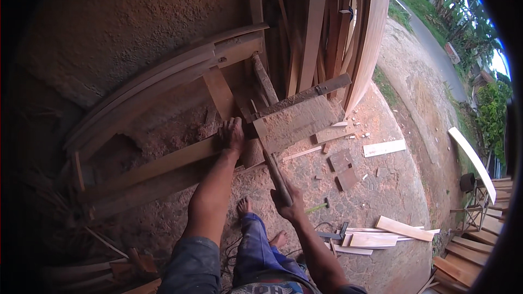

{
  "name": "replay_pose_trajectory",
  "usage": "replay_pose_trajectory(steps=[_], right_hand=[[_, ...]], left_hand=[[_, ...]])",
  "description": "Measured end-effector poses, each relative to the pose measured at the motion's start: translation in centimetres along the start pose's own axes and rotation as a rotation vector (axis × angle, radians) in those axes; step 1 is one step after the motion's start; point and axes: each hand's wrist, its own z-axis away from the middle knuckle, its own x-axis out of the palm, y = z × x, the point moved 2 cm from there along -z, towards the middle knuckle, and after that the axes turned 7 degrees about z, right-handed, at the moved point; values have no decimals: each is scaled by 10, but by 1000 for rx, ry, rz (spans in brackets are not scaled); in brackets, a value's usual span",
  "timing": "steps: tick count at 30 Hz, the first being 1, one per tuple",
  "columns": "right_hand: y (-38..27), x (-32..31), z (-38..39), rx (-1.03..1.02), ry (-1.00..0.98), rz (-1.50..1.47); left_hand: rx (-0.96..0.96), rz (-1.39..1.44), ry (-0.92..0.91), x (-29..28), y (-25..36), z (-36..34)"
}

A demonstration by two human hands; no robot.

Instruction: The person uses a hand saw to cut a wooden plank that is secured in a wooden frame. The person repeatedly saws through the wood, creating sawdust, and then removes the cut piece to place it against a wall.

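1. The sawdust-covered wooden block [299, 122] is the landmark here, with a dark timber bar [305, 97] along its far edge.
2. The right hand [287, 205], on the near side of the block, is wrapped around a long-handled tool [277, 177]. The tool's far end reaches the block's near-left corner; its working head cannot be made out, nor whether it touches the wood.
3. The left hand [232, 133] lies just left of the block, fingers curled down at the end of a long wooden rail [163, 166]. Whether it grips the rail, something else or only presses cannot be told, as the palm is hidden.
4. The rail runs away leftward from the block; a flat slat [219, 92] stands beyond the hand, to the block's upper left.
5. The step appears to be steadying with the left and working the tool with the right. To do it well, I would brace the left hand firmly but outside the tool's line, since the two sit near each other by the block.
6. A firm right grip and short, controlled strokes would probably suit such a cramped corner.
7. The bare foot [245, 205] on the near side of the block calls for care: wood chips and dark offcuts [340, 160] litter the floor to its right.
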Motion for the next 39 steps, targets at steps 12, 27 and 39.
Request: replay_pose_trajectory(steps=[12,27,39], right_hand=[[-8,-65,154,162,-167,190],[-11,-69,155,19,-71,141],[-11,-40,91,84,39,-36]], left_hand=[[-27,73,41,-19,8,8],[-13,84,-27,-7,3,3],[64,115,18,-7,-1,2]])
